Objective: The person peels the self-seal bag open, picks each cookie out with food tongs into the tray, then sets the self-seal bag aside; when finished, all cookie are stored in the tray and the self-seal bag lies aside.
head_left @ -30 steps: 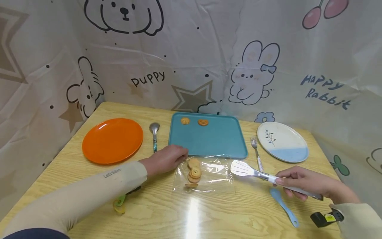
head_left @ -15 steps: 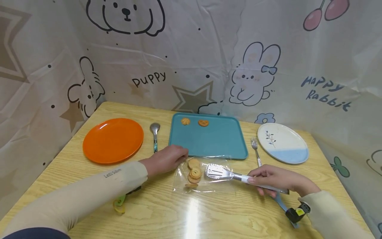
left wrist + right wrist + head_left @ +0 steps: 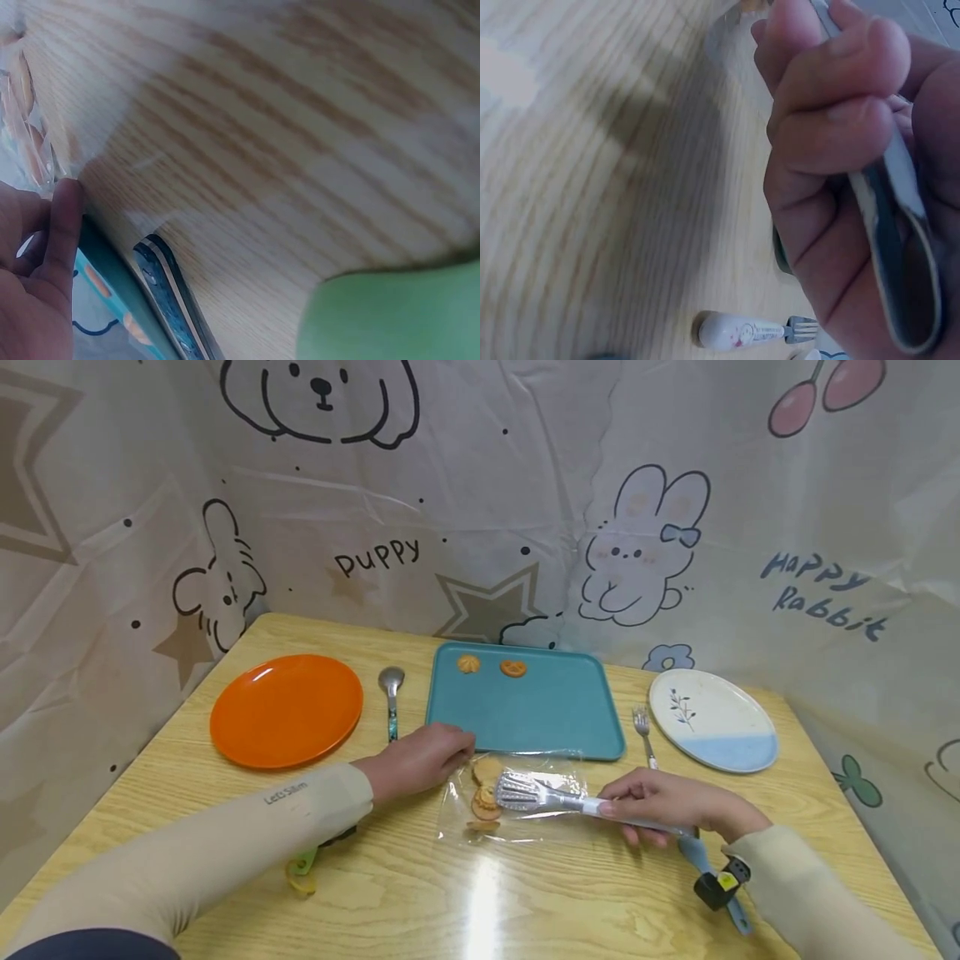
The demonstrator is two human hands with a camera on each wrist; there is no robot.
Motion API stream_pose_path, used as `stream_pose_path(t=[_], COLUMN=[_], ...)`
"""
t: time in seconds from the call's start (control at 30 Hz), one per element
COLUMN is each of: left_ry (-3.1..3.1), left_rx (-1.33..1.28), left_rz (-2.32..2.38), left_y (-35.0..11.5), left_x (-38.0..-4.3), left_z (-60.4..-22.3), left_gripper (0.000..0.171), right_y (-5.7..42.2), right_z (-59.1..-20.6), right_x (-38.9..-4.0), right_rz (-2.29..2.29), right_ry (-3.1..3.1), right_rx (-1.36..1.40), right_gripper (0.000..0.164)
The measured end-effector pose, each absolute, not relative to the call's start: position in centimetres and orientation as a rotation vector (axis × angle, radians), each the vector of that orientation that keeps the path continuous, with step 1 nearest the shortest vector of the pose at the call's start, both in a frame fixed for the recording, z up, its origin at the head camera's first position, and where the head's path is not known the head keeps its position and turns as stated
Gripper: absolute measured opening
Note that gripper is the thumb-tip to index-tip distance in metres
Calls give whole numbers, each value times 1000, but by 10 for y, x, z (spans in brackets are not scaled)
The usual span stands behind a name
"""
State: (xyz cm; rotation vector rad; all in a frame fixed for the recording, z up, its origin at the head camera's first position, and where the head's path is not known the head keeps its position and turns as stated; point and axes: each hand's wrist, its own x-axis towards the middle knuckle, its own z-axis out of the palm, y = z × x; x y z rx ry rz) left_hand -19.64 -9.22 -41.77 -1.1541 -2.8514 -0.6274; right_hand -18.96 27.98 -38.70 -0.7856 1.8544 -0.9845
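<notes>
My right hand (image 3: 667, 802) grips metal serving tongs (image 3: 562, 798), whose slotted heads lie over the cookies (image 3: 486, 770) in a clear plastic bag (image 3: 551, 828). The bent end of the tongs (image 3: 911, 300) shows beside the palm in the right wrist view. At the bag's far left corner, my left hand (image 3: 420, 762) pinches the plastic between thumb and fingers (image 3: 66, 225). Several cookies sit at the bag's left side, partly covered by the tongs. Just behind the bag is a teal tray (image 3: 525, 718), bearing a ridged cookie (image 3: 468, 664) and a pretzel-shaped cookie (image 3: 513, 668).
An orange plate (image 3: 285, 714) and a spoon (image 3: 392, 689) stand left of the tray. To its right are a fork (image 3: 642, 731) and a white-and-blue plate (image 3: 712, 718). A light-blue spreader (image 3: 738, 912) lies under the right wrist. A green-and-yellow object (image 3: 302, 868) is near the left forearm.
My right hand has moved left with the tongs, from beside the fork to over the cookies in the bag. The tong heads now overlap the cookies. The left hand has stayed at the bag's corner.
</notes>
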Motion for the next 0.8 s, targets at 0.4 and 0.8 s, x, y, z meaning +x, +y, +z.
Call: stream_pose_path(t=[0.4,0.8], left_ry=[-2858,-2851], left_rx=[-1144,-1148], left_rz=[-611,-616], left_y=[-92,-92], left_x=[-196,-195], left_z=[-417,-416], left_gripper=[9,10], right_y=[282,286], right_z=[-382,-386], right_x=[-189,-188], right_rz=[-1002,-1044], right_ry=[1851,1816], right_rx=[-727,-769], right_gripper=[31,29])
